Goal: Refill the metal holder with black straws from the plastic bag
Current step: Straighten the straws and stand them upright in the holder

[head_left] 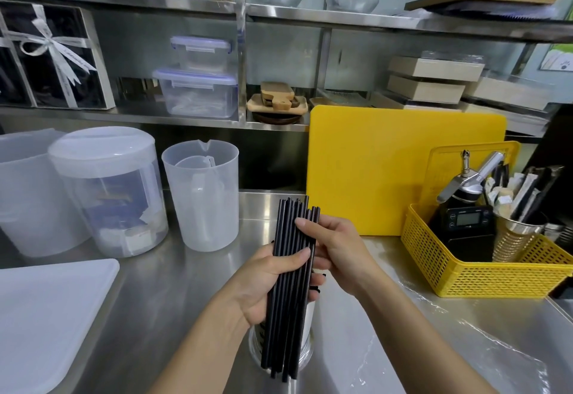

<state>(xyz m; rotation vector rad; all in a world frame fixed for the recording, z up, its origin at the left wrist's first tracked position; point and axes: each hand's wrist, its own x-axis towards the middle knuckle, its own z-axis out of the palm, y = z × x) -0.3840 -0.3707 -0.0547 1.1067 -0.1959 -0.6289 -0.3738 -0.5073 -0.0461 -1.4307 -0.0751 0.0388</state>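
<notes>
Both hands are holding one bundle of black straws over the steel table, close to the person. The left hand is gripping the bundle around its middle, with the thumb lying across the front of the straws and the other fingers clamped round the back. The right hand is meeting the bundle from the right side, its fingers curling over the upper part of the straws and pressing on them. The straws are standing nearly upright, tilted a little to the right at the top, and their upper ends are uneven.

The lower ends of the straws are hanging in front of a metal holder that is standing on the table just under the left hand; whether they are inside it or only in front of it cannot be told. A clear plastic bag is lying flat on the table to the right, under the right forearm.

A yellow basket with a timer, a dispenser and a cup of wrapped utensils is sitting further right, in front of a yellow cutting board leaning upright. Clear jugs and a lidded canister are standing on the left, and a white board is lying at the near left.
</notes>
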